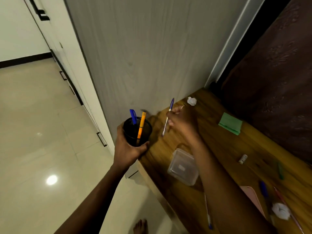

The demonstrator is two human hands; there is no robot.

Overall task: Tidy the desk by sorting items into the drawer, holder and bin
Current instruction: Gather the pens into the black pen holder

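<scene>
Wooden desk (219, 146) runs along a grey wood-grain wall panel (143, 56), w/ pale tiled floor (42, 124) to the left.

L hand (126, 150) is at the desk's left end. Its fingers wrap round the lower part of a black mesh holder (146, 132), gripping from the side & below. Can't tell if the base sits on the desk corner or hangs just off it. In the holder are a blue pen (133, 116) & an orange pen (141, 124), both leaning, tops sticking out above the rim.

R hand (181, 121) is just right of the holder, above the desk. It pinches a pen w/ a blue cap (171, 103) at mid-barrel, cap up toward the wall, tip down & angled toward the holder. That pen is outside the holder & apart from it.

Beyond R hand, by the wall, is a crumpled paper ball (192, 101). To its right, green folded paper (230, 123) lies flat on the desk. Beside the R forearm, near the front edge, is a clear plastic box (183, 167).

Further along the desk:
- small pale roll (243, 158)
- green marker (280, 171)
- blue marker (263, 189)
- pink flat item (253, 198), partly hidden by the arm
- second paper ball (280, 211), w/ a thin red pen (278, 194) beside it
- white pen w/ blue tip (208, 211), near the front edge

Bare foot (141, 226) is on the floor at the bottom.
</scene>
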